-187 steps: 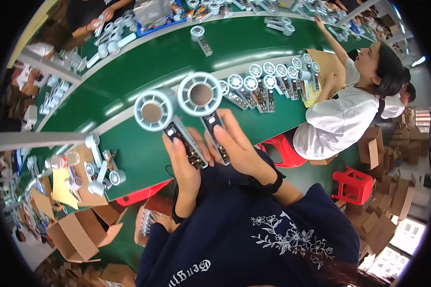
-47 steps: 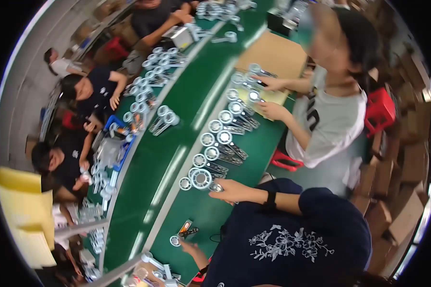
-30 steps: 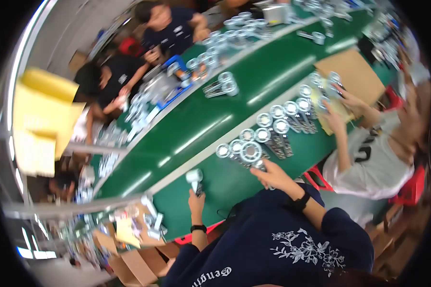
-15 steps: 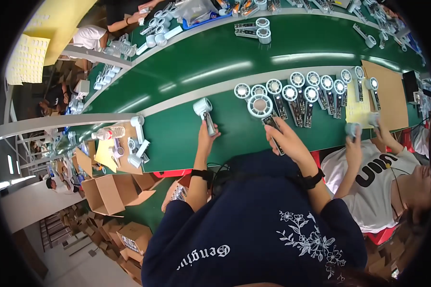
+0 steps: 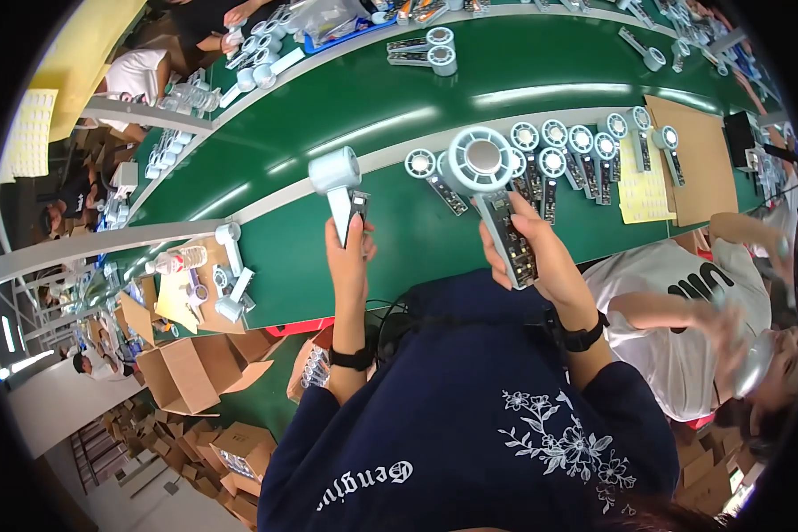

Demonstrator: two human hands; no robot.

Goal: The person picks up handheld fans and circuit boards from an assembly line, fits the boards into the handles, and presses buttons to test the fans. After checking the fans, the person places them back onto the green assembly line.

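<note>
Pale grey handheld fans, one per hand, centre frame above green belt (image 5: pixel 266 151): left hand (image 5: pixel 348 257) closed on fan (image 5: pixel 337 182), right hand (image 5: pixel 541 253) closed on larger fan (image 5: pixel 492 191); handles toward body, heads upward.

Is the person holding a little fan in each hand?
Yes, the left hand grips one white handheld fan and the right hand grips another fan above the green table.

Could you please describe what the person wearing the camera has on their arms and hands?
Both hands are bare, without gloves. The left hand has a black band at its wrist; the right hand has a wider black watch-like strap. The forearms are uncovered below short dark navy sleeves of a top with white floral embroidery and white lettering.
</note>
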